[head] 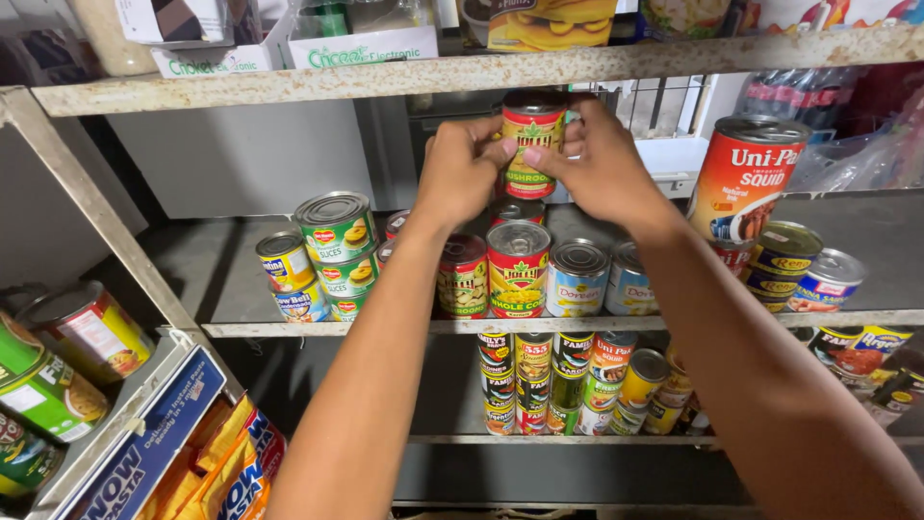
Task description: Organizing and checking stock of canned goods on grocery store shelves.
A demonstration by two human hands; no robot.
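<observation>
both hands up at 12 o'clock of the view. left hand [462,173] & right hand [597,164] pinch a red-green can [532,144] between them, fingers curled tight on its sides, can upright above the middle shelf [337,327]. red corn can [518,270] at 6 o'clock of it, tall orange can [746,178] at 3 o'clock, green cans [337,241] at 8 o'clock.

The light was even and fairly bright at the front, falling on both forearms and the can labels, while the back of the middle shelf [221,279] lay in grey shadow and the lowest shelf space was dark. Lids of the cans [518,236] caught small glints. Straight shelf rails bowed toward the edges, and the near corners were slightly soft.
</observation>
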